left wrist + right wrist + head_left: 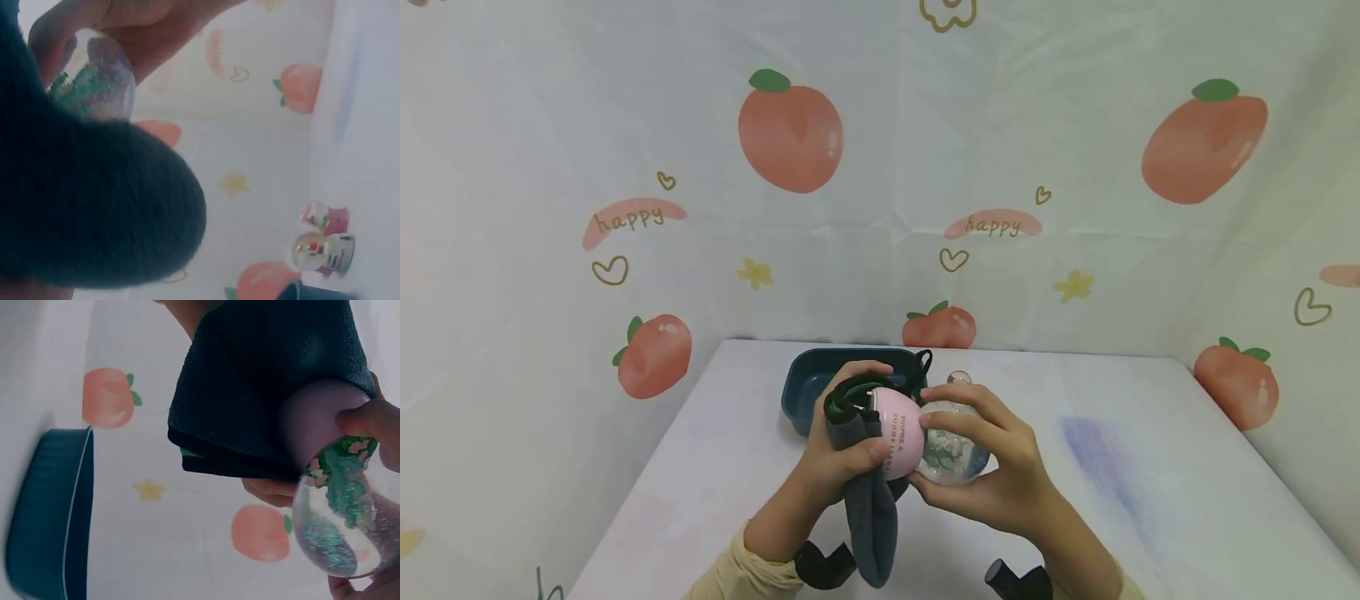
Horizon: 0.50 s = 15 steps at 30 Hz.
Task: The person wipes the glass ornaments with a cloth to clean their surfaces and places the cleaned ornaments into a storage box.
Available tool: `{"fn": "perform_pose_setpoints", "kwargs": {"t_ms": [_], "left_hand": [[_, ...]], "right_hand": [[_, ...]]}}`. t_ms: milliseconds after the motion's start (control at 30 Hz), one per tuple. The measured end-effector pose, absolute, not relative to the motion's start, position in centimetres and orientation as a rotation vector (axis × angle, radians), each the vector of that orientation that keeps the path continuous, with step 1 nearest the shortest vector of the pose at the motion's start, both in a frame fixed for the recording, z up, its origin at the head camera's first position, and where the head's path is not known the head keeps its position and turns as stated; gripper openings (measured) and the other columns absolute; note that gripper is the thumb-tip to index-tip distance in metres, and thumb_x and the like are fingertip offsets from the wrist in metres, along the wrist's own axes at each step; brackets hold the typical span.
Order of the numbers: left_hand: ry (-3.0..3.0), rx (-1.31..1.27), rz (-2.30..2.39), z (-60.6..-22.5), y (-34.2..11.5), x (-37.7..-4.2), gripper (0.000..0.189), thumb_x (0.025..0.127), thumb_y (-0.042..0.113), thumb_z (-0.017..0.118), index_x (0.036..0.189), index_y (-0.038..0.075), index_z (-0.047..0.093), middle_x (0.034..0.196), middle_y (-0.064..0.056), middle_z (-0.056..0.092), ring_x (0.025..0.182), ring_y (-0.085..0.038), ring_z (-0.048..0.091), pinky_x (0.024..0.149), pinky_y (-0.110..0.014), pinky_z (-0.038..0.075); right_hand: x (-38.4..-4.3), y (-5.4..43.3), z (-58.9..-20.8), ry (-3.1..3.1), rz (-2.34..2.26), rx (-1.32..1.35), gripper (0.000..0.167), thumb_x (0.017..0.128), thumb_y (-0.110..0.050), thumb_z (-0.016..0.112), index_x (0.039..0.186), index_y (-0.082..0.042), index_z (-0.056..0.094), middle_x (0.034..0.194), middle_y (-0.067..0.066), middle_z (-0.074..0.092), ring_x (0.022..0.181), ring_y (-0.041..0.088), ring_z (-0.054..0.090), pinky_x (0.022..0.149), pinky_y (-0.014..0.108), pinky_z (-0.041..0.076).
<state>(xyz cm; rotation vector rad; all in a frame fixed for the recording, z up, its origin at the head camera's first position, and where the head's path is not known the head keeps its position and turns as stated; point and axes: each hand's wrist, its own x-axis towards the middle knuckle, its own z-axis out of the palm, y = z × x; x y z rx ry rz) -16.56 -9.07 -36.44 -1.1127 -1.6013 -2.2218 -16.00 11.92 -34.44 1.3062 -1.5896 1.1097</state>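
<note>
A snow globe [957, 454] with a pink base [901, 433] is held on its side between both hands above the table. My right hand [1021, 458] grips the clear glass ball, fingers over the top and thumb underneath. With my left hand [824, 454] I hold a folded dark grey-green cloth [874, 529] against the pink base, thumb pressing on the base. In the right wrist view the cloth [250, 394] wraps part of the base, and green and pink figures show inside the ball [344, 512]. In the left wrist view the cloth [106, 200] hides most of the left hand.
A dark teal tub [797, 387] stands at the table's back edge, behind the left hand. Beyond the right hand, the top of another glass ball [958, 377] shows. The left wrist view has a white-based snow globe [337, 253] and a pink-based one [338, 220].
</note>
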Motion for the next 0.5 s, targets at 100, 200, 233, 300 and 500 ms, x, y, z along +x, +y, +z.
{"fn": "perform_pose_setpoints", "kwargs": {"t_ms": [100, 200, 233, 300, 500], "left_hand": [[-1.623, -1.065, -2.142, -36.5, -9.1, -16.5, 0.062, 0.088, 0.033, 0.08, 0.136, 0.002, 0.054, 0.115, -0.001, 0.067, 0.1, -0.013, 0.068, 0.081, -0.032, 0.061], [-1.633, -1.031, -2.073, -36.5, -9.2, -16.5, 0.063, 0.086, 0.028, 0.081, 0.134, -0.001, 0.053, 0.114, -0.004, 0.069, 0.099, -0.014, 0.07, 0.081, -0.032, 0.062], [-1.637, -1.023, -2.044, -36.5, -9.3, -16.6, 0.063, 0.085, 0.027, 0.081, 0.133, -0.002, 0.053, 0.114, -0.007, 0.069, 0.099, -0.015, 0.071, 0.082, -0.033, 0.062], [-1.641, -1.001, -2.019, -36.5, -9.4, -16.6, 0.063, 0.084, 0.026, 0.082, 0.132, -0.001, 0.053, 0.114, -0.011, 0.069, 0.099, -0.015, 0.071, 0.082, -0.033, 0.062], [-1.616, -0.951, -2.072, -36.4, -9.7, -16.7, 0.06, 0.081, 0.022, 0.082, 0.131, 0.0, 0.055, 0.115, -0.005, 0.069, 0.103, -0.016, 0.074, 0.086, -0.032, 0.061]], "right_hand": [[-16.3, 12.0, -34.9, -1.634, 1.131, 1.292, 0.044, 0.083, -0.027, 0.091, 0.114, -0.002, 0.073, 0.123, 0.021, 0.069, 0.119, 0.029, 0.066, 0.122, 0.034, 0.042], [-16.6, 12.1, -35.3, -1.673, 1.154, 1.285, 0.053, 0.08, -0.026, 0.094, 0.12, -0.001, 0.071, 0.126, 0.021, 0.068, 0.12, 0.029, 0.065, 0.117, 0.029, 0.046], [-16.7, 12.1, -35.4, -1.688, 1.162, 1.282, 0.058, 0.078, -0.025, 0.096, 0.123, 0.0, 0.07, 0.127, 0.02, 0.068, 0.122, 0.029, 0.064, 0.115, 0.027, 0.047], [-16.9, 12.2, -35.5, -1.724, 1.179, 1.274, 0.068, 0.074, -0.022, 0.099, 0.13, 0.001, 0.067, 0.131, 0.019, 0.066, 0.125, 0.028, 0.062, 0.114, 0.025, 0.048], [-17.4, 13.3, -35.6, -1.985, 1.489, 1.237, 0.075, 0.089, -0.024, 0.086, 0.151, -0.004, 0.05, 0.14, 0.017, 0.061, 0.122, 0.022, 0.067, 0.098, 0.029, 0.059]]}}
